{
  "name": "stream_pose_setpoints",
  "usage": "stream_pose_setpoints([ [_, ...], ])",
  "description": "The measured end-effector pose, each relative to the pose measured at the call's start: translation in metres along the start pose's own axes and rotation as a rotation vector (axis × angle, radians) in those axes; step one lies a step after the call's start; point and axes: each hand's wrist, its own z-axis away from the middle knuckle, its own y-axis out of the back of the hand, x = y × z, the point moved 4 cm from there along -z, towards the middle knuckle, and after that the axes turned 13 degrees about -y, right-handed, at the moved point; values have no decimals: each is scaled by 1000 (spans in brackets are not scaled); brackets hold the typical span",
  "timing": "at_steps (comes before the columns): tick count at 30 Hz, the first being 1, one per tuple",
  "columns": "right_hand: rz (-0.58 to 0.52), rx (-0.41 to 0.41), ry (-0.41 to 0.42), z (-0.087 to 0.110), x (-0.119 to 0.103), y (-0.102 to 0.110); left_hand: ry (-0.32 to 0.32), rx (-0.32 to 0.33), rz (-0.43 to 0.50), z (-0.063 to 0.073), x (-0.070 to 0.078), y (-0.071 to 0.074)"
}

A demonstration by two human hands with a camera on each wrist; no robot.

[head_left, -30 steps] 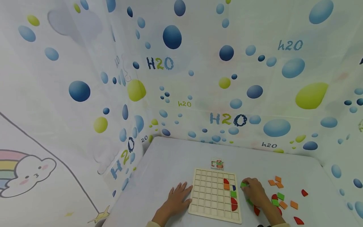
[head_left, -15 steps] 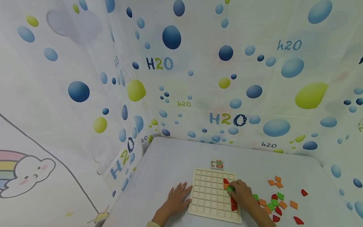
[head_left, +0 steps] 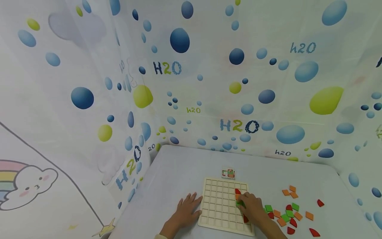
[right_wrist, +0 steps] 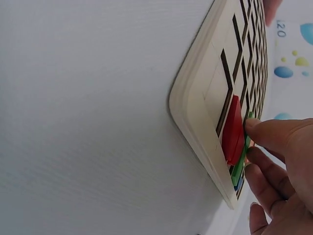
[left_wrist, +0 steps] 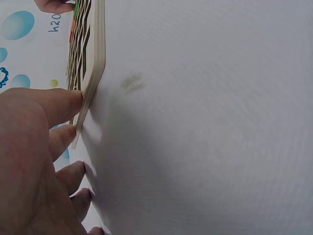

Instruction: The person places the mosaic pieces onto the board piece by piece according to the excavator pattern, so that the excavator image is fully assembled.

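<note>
My right hand (head_left: 252,205) pinches a green square tile (head_left: 239,202) at the right part of the wooden grid board (head_left: 219,207), just below an orange square tile (head_left: 237,196). Above the orange one sits a red rounded tile (head_left: 237,191). Another red piece (right_wrist: 233,132) lies in the board near my right fingertips, with a sliver of blue tile (right_wrist: 239,184) showing beyond it. My left hand (head_left: 187,209) lies with fingers spread at the board's left edge; in the left wrist view its thumb (left_wrist: 68,102) touches the rim.
A small patterned picture card (head_left: 228,173) lies behind the board. Right of the board are scattered loose tiles: orange squares (head_left: 309,215), green squares (head_left: 269,208) and red rounded pieces (head_left: 314,232). Printed curtains (head_left: 209,93) surround the white table (head_left: 179,166).
My right hand has carried the green tile left from the loose tiles onto the board, then slightly further left and down. My left hand stays at the board's edge.
</note>
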Motion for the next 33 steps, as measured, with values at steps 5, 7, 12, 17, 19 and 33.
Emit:
stream_pose_setpoints([
  [5, -5, 2, -1, 0, 0, 1, 1, 4, 0, 0, -2, -1],
  [7, -8, 8, 2, 1, -1, 2, -1, 6, -1, 0, -3, -2],
  [12, -8, 21, 15, 3, -4, 4, -3, 8, 0, 1, -3, -3],
  [17, -10, 22, -26, 3, 1, 10, -6, 6, -4, 1, -3, -2],
  [19, -1, 24, -72, 2, 6, 14, -4, 6, -2, 1, -2, -1],
  [33, 183, -16, -522, 15, 69, 48, -21, 14, 17, 2, 1, 1],
])
